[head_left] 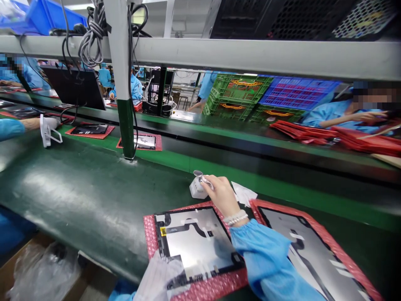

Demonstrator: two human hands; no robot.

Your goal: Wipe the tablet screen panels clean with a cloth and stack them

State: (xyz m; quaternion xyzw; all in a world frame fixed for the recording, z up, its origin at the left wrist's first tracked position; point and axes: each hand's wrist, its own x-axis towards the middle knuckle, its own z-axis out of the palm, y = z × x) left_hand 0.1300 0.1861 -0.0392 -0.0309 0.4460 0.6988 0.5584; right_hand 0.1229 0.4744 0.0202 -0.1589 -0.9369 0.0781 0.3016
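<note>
White container point(198, 189) meets the nearly closed fingers point(208, 182) of the right hand point(222, 195).

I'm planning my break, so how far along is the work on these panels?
Seemingly done: the near panel and right-hand panel lie on red bubble wrap; the white container's lid is up. In hand: right hand at the container, left hand at the near panel's edge. Perhaps left: finishing both panels, which lie uncovered.
</note>
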